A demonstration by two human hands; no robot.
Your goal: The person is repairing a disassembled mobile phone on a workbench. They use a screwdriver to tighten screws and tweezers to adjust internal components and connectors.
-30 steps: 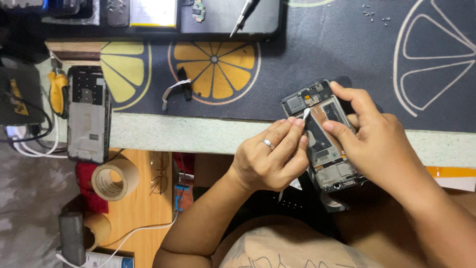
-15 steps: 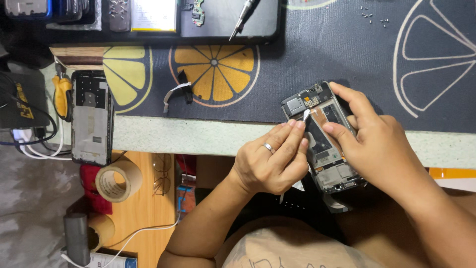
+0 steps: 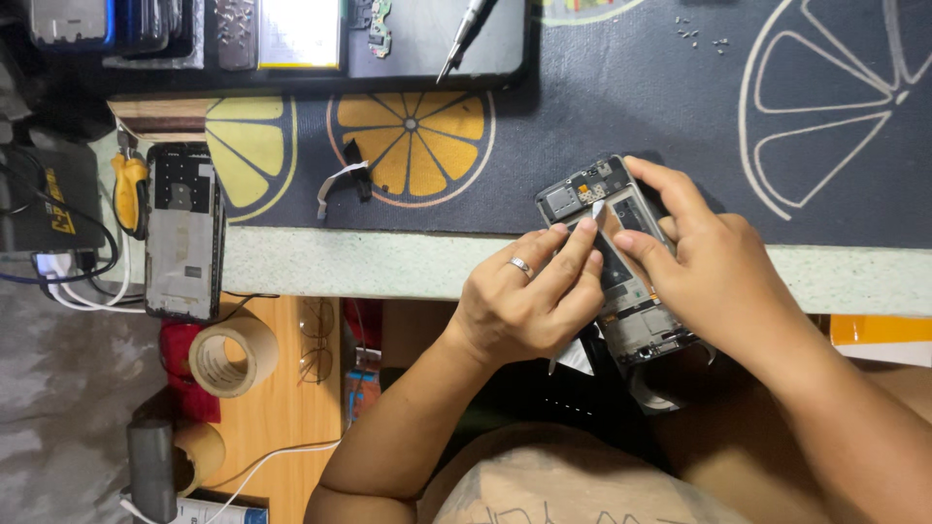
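The opened phone (image 3: 621,267), its back cover off and its inner frame and circuit parts exposed, lay tilted over the front edge of the desk (image 3: 388,262), at about four o'clock from the orange-slice print on the dark mat (image 3: 582,107). The right hand (image 3: 714,272) was closed around the phone from the three o'clock side, thumb pressed on its middle and fingers curled over its upper right edge. The left hand (image 3: 529,301), a ring on one finger, came in from seven o'clock with its fingertips pinched together on a small pale strip (image 3: 596,211) at the phone's upper part; the strip touched the phone just below the camera area. A thin tool tip seemed to stick out beneath this hand, though it was too hidden to tell what it was.

At nine o'clock from the hands, well apart, a second phone frame (image 3: 183,233) lay along the desk edge, with yellow-handled pliers (image 3: 128,192) just beside it at its ten o'clock. A short flex cable (image 3: 340,180) lay on the orange print. At twelve o'clock a screwdriver (image 3: 466,34) rested on a dark tray (image 3: 427,58), and tiny screws (image 3: 699,37) were scattered at one o'clock. Below the desk, at eight o'clock, a roll of tape (image 3: 231,354) sat on a wooden shelf (image 3: 282,408).
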